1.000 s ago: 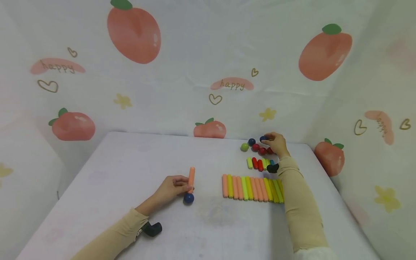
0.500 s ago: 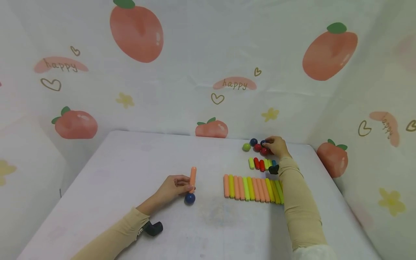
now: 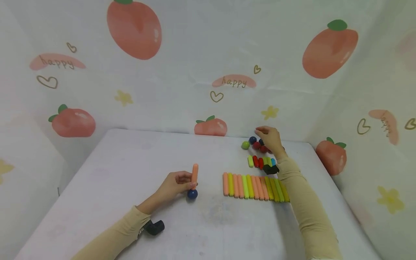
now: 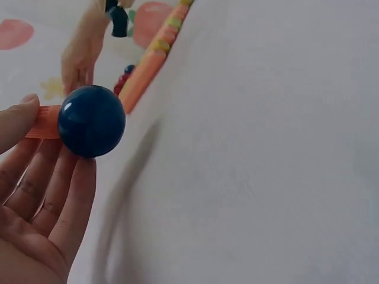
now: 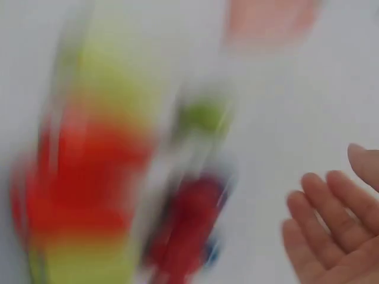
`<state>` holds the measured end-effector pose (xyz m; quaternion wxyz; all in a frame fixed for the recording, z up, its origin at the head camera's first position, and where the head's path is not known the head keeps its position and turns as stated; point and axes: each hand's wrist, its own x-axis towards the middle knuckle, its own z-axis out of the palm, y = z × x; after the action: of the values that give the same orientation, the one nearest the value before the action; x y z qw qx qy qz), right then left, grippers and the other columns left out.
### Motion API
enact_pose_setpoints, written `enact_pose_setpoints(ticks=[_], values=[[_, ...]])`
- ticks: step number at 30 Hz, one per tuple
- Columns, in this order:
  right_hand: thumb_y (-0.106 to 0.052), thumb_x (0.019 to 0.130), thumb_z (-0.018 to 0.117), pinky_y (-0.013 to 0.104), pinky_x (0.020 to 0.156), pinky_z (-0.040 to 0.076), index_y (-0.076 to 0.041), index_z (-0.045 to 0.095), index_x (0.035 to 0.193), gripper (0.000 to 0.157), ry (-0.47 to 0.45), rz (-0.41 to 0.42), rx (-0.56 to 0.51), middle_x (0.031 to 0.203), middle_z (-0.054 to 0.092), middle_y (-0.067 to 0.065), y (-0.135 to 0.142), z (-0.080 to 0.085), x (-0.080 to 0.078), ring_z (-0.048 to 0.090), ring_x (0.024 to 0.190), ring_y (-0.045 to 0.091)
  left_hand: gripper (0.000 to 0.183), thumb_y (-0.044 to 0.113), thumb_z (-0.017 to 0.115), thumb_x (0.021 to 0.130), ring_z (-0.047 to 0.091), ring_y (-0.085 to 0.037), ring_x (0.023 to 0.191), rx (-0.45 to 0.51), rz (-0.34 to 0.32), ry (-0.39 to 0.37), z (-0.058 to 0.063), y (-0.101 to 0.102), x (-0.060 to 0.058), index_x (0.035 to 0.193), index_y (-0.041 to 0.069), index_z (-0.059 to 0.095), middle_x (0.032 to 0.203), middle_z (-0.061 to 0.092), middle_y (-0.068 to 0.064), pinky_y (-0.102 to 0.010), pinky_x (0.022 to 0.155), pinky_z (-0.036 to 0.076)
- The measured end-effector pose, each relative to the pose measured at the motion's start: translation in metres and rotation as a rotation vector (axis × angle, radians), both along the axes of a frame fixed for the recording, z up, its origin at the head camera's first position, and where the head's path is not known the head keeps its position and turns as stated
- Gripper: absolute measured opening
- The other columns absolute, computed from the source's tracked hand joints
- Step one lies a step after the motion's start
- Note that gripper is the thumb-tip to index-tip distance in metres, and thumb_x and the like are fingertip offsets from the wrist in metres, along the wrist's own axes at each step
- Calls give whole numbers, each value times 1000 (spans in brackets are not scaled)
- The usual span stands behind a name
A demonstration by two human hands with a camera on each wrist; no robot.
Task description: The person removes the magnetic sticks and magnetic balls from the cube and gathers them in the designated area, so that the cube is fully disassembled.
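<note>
In the head view my left hand [image 3: 173, 185] pinches an orange stick [image 3: 195, 171], held with a dark blue ball [image 3: 192, 194] at its near end. The left wrist view shows the stick's end meeting the ball [image 4: 92, 121], thumb on one side and fingers stretched below. My right hand [image 3: 271, 140] is over the far right of the table, above a cluster of balls, and holds nothing. Its fingers [image 5: 323, 213] are spread loosely in the right wrist view. The cluster has a green ball [image 3: 245, 145], red balls [image 3: 256, 145] and blue balls [image 3: 252, 140].
A row of long orange, yellow and green sticks [image 3: 244, 186] lies right of centre on the white table [image 3: 146, 155]. Behind it are several short sticks [image 3: 256, 161] in red, yellow-green and blue, partly covered by the right wrist's black camera mount [image 3: 270, 169]. A printed cloth backs the table.
My right hand has let go of a dark blue ball among the others and lifted up and away. The left hand keeps the stick and ball nearly in place.
</note>
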<state>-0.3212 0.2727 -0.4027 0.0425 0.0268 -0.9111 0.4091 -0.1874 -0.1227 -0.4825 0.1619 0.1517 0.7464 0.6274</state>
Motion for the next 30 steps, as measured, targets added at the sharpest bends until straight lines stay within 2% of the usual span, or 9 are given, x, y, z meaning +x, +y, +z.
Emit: enact_pose_setpoints(ticks=[2,4,7,11,14,18,22,25,30], values=[[-34,100,58,49,99,51,-4,60,131,43,-73,102,-102,127,66,21,-26,7,18,62,115,38,36,28,75,89,71,-7,90,-27,21,37,7,4,0,114,4,67,105,76,-12,-21,77,55],[-34,100,58,48,100,51,-5,60,133,44,-180,216,-159,128,66,20,-53,7,41,63,114,37,34,30,75,88,71,-8,92,-38,42,65,14,8,1,112,7,69,105,77,-11,-21,79,55],[-32,99,60,48,106,48,-5,59,133,43,-302,401,-166,130,65,18,-91,-3,77,63,118,33,32,31,77,87,71,-9,92,-45,93,106,23,15,1,110,9,71,103,77,-9,-22,82,55],[-36,96,64,40,102,52,-9,60,134,46,-383,525,-191,129,68,10,-126,-22,115,66,115,22,31,27,79,84,69,-7,93,-19,152,167,32,23,3,108,9,73,103,76,-9,-23,83,57],[-30,94,67,36,98,55,-8,62,131,43,-400,528,-297,124,70,11,-142,-33,132,69,109,17,30,23,80,84,68,-5,94,14,165,194,35,29,5,108,6,73,105,75,-13,-23,82,58],[-25,92,70,33,94,56,-7,66,124,38,-394,459,-420,116,73,13,-151,-42,144,72,99,15,29,20,80,84,69,-4,89,25,185,217,36,34,8,107,4,73,102,75,-15,-21,78,58],[-24,87,76,31,88,58,-6,70,116,35,-330,384,-393,110,75,12,-154,-49,148,74,95,16,28,20,80,84,70,-3,82,28,215,238,38,39,11,105,3,74,96,76,-16,-20,74,57],[-22,86,77,31,87,59,-6,71,115,33,-283,360,-354,110,75,11,-152,-52,149,74,96,18,27,20,80,84,71,-4,79,31,217,249,40,42,13,104,3,75,94,77,-16,-21,72,57],[-22,89,75,28,84,58,-10,69,117,31,-271,334,-357,114,74,10,-143,-55,149,73,98,18,32,19,80,83,69,-5,77,18,215,230,39,45,17,111,4,72,94,75,-15,-21,68,53]])
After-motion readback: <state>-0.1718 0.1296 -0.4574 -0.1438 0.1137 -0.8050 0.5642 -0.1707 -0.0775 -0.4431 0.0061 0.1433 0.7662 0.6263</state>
